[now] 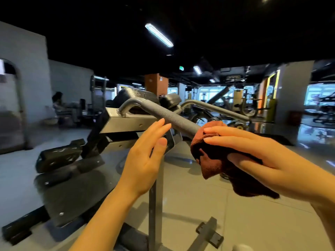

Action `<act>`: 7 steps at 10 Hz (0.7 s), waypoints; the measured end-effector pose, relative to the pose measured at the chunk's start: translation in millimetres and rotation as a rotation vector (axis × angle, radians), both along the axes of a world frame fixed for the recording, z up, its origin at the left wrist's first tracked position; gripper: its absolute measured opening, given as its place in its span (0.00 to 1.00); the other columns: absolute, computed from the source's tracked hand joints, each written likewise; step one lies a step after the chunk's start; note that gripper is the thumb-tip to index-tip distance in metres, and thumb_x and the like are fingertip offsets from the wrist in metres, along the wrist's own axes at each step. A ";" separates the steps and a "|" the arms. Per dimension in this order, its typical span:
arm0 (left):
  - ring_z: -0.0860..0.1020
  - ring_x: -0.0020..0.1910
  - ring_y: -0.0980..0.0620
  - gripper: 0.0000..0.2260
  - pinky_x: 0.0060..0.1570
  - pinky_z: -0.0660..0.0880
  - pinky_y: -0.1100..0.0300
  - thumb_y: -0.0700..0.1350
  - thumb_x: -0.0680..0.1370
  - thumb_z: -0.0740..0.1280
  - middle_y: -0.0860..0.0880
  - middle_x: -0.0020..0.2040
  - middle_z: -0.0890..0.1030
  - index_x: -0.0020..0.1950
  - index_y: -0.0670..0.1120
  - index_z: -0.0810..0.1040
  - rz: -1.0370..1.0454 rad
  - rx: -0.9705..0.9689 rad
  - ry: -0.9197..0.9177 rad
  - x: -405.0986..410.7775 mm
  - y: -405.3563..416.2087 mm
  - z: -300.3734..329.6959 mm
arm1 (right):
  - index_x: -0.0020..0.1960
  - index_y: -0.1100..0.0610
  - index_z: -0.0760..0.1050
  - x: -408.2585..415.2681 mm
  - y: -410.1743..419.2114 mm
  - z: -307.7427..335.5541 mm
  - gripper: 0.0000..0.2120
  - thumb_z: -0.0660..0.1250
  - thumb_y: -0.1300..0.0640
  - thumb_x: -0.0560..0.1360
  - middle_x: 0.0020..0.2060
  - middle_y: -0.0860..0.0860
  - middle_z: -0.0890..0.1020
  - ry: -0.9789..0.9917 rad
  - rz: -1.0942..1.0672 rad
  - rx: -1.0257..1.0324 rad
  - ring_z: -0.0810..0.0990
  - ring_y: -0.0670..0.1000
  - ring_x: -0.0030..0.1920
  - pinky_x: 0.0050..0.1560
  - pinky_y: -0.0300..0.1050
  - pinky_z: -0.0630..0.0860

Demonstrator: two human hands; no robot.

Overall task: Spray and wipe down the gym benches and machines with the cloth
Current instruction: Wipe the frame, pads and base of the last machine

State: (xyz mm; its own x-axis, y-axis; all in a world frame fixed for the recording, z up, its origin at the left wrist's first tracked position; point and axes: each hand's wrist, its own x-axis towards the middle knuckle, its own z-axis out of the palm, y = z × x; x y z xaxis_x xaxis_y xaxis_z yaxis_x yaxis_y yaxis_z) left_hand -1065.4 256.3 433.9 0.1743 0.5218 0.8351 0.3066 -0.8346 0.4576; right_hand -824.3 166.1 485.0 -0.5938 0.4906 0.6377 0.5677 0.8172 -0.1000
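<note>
A grey metal handle bar point(168, 115) of a black and grey gym machine point(116, 122) runs from upper left down to the right in front of me. My right hand point(253, 153) grips a rust-brown cloth point(213, 160) wrapped over the near end of that bar. My left hand point(146, 154) hovers just left of the bar with straight fingers, fingertips close to it, holding nothing. A second, matching handle bar point(215, 108) lies farther back on the right. No spray bottle shows.
Black pads point(58, 156) and a footplate point(72, 194) of the machine sit low on the left. Its grey upright post point(154, 205) and base feet point(208, 232) stand below my hands. A seated person point(58, 105) is far left; other machines point(235, 100) fill the back.
</note>
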 end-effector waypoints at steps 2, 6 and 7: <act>0.65 0.63 0.77 0.18 0.60 0.60 0.80 0.52 0.79 0.56 0.60 0.66 0.72 0.66 0.51 0.74 -0.065 -0.020 -0.138 -21.0 16.9 -4.0 | 0.73 0.51 0.68 -18.5 -18.1 -3.6 0.26 0.66 0.61 0.77 0.71 0.44 0.70 -0.121 -0.433 0.129 0.68 0.45 0.71 0.70 0.48 0.69; 0.63 0.69 0.70 0.15 0.67 0.59 0.76 0.52 0.79 0.61 0.60 0.69 0.69 0.66 0.56 0.71 -0.285 0.125 -0.067 -14.5 32.0 -6.5 | 0.71 0.56 0.69 -59.8 -23.5 -25.2 0.32 0.72 0.67 0.69 0.68 0.55 0.74 -0.423 -0.937 0.632 0.77 0.59 0.64 0.57 0.52 0.73; 0.65 0.71 0.62 0.16 0.70 0.64 0.62 0.53 0.79 0.59 0.56 0.69 0.70 0.66 0.54 0.72 -0.291 0.199 -0.122 -29.1 47.9 -2.8 | 0.75 0.55 0.60 -59.2 -7.2 -10.8 0.34 0.67 0.61 0.71 0.72 0.56 0.66 -0.559 -1.007 0.627 0.68 0.60 0.70 0.64 0.62 0.68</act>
State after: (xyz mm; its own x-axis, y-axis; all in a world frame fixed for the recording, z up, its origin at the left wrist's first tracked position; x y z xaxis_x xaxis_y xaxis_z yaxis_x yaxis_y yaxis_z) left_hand -1094.5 304.1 431.1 0.1847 0.2902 0.9390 -0.0032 -0.9552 0.2958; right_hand -883.5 159.0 474.2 -0.4005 0.5834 0.7065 0.7931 -0.1654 0.5862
